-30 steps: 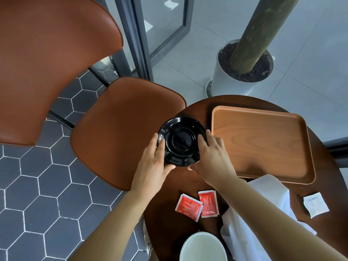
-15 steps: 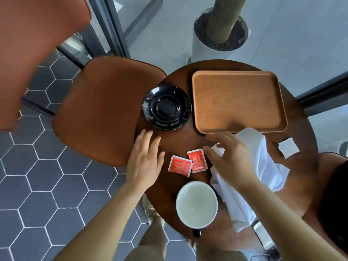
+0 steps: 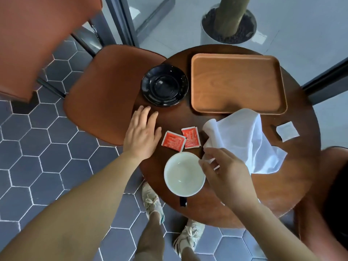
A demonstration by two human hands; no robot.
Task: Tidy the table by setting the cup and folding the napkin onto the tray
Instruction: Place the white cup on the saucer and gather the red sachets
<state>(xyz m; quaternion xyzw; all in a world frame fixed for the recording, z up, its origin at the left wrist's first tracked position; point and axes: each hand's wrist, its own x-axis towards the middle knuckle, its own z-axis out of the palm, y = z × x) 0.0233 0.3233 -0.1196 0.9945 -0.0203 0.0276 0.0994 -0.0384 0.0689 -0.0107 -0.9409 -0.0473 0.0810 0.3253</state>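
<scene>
Head view: cup (image 3: 184, 174) sits between the flat, empty left hand (image 3: 141, 136) and spread right hand (image 3: 227, 173), whose fingers overlap the napkin (image 3: 243, 140), contact unclear.

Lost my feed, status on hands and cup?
Left hand flat, empty. Right hand open at cup rim. Tray empty; napkin unfolded.

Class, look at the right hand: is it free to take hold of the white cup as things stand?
Probably yes. The right hand hovers open beside the cup's rim, holding nothing, and nothing lies between them.
</scene>
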